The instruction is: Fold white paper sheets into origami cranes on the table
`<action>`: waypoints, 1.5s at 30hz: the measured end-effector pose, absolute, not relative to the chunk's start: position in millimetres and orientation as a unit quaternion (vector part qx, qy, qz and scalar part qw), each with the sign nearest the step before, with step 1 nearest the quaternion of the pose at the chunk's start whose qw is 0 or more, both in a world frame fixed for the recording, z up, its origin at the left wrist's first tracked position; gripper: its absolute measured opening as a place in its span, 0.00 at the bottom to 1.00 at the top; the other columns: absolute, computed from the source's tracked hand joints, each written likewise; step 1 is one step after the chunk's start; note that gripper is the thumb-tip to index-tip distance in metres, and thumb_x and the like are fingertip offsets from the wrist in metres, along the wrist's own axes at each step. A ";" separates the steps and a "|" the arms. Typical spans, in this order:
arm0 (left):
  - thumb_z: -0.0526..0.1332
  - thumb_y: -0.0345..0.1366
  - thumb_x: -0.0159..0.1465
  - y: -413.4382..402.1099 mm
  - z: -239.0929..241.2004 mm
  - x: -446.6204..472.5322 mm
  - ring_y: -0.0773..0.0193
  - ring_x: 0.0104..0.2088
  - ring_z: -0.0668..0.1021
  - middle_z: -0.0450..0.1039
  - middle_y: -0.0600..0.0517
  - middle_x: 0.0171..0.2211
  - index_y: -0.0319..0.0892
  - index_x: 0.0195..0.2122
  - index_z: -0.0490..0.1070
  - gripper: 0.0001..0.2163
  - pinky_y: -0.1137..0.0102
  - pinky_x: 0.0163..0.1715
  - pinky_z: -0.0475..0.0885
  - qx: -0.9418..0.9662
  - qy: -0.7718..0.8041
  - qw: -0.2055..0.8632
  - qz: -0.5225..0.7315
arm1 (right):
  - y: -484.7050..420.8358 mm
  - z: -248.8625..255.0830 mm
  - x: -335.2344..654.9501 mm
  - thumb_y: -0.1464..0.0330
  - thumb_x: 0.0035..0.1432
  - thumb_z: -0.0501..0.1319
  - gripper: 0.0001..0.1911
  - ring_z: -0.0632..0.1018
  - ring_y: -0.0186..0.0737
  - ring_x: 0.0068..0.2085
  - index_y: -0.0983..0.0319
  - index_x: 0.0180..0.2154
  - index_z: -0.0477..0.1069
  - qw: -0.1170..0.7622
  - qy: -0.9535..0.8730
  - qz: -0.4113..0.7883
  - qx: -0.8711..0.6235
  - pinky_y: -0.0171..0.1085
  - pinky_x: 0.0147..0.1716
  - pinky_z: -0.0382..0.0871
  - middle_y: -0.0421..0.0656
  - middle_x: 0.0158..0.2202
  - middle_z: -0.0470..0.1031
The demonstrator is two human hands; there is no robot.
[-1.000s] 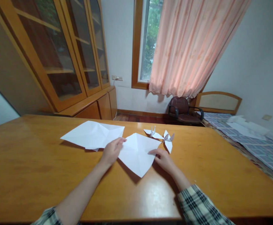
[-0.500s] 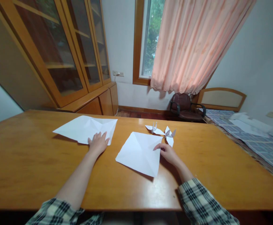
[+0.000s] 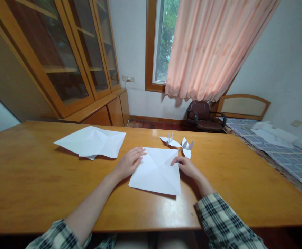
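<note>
A square white sheet of paper [image 3: 156, 174] with diagonal creases lies in front of me on the wooden table. My left hand [image 3: 132, 159] grips its upper left edge, fingers on top and thumb side low. At the right edge, my right hand [image 3: 185, 165] pinches the same sheet between thumb and fingers. Just beyond the sheet sit two folded paper cranes, one crane [image 3: 170, 141] behind and another crane [image 3: 186, 148] close to my right hand. To the left rest more creased white sheets [image 3: 93, 141], overlapping and untouched.
The wooden table [image 3: 36, 180] spans the view, its near edge before my lap. Behind it stand a glass-door cabinet [image 3: 70, 79], a brown armchair [image 3: 202, 116] and a bed [image 3: 277, 148] with papers on it. A pink curtain [image 3: 213, 48] hangs at the window.
My left hand has left the sheets on the left and come right to the single sheet's edge. That sheet has turned slightly, while my right hand keeps hold of it.
</note>
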State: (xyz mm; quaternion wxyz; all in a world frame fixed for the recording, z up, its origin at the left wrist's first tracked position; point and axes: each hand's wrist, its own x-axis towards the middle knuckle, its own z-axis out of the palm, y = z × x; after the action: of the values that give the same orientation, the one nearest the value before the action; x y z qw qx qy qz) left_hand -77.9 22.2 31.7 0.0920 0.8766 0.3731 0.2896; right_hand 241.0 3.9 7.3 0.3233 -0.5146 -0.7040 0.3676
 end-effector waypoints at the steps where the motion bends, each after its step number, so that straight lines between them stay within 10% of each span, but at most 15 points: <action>1: 0.50 0.34 0.66 18.2 30.1 -71.3 0.59 0.58 0.67 0.71 0.49 0.53 0.44 0.50 0.71 0.15 0.59 0.60 0.59 0.899 0.326 0.140 0.256 | 4.2 7.2 241.3 0.78 0.44 0.51 0.16 0.75 0.39 0.35 0.64 0.30 0.76 0.321 -0.706 0.364 -0.517 0.36 0.37 0.68 0.43 0.32 0.77; 12: 0.48 0.31 0.66 23.0 4.3 -70.9 0.60 0.61 0.63 0.64 0.50 0.59 0.46 0.53 0.71 0.18 0.59 0.62 0.56 0.894 0.339 0.252 0.150 | -3.7 8.6 247.4 0.70 0.54 0.59 0.16 0.76 0.41 0.41 0.61 0.44 0.77 0.292 -0.731 0.408 -0.464 0.41 0.44 0.69 0.47 0.43 0.76; 22: 0.50 0.30 0.63 27.7 2.6 -77.6 0.61 0.59 0.67 0.71 0.50 0.54 0.45 0.47 0.74 0.16 0.59 0.61 0.58 0.862 0.335 0.321 0.203 | -12.3 7.8 247.7 0.63 0.52 0.65 0.13 0.70 0.37 0.36 0.58 0.40 0.79 0.253 -0.768 0.346 -0.476 0.37 0.37 0.70 0.43 0.35 0.64; 33: 0.52 0.31 0.62 26.8 5.1 -76.6 0.59 0.58 0.67 0.71 0.50 0.53 0.45 0.46 0.75 0.16 0.58 0.60 0.59 0.848 0.346 0.343 0.208 | -26.4 23.5 246.1 0.66 0.52 0.66 0.11 0.68 0.50 0.54 0.53 0.40 0.79 0.224 -0.836 0.205 -0.456 0.48 0.53 0.62 0.47 0.56 0.64; 45: 0.52 0.34 0.63 22.8 13.9 -73.1 0.58 0.61 0.64 0.70 0.50 0.54 0.45 0.45 0.75 0.14 0.57 0.61 0.57 0.853 0.349 0.344 0.182 | -28.4 23.1 240.0 0.72 0.54 0.62 0.14 0.73 0.48 0.51 0.52 0.41 0.78 0.198 -0.851 0.261 -0.411 0.49 0.52 0.61 0.44 0.55 0.71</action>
State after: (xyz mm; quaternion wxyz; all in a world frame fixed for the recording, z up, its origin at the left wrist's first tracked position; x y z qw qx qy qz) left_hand -73.1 22.8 13.9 0.3436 0.8527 0.3489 0.1819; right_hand 240.0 -28.4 23.1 0.1981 -0.4112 -0.8507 0.2608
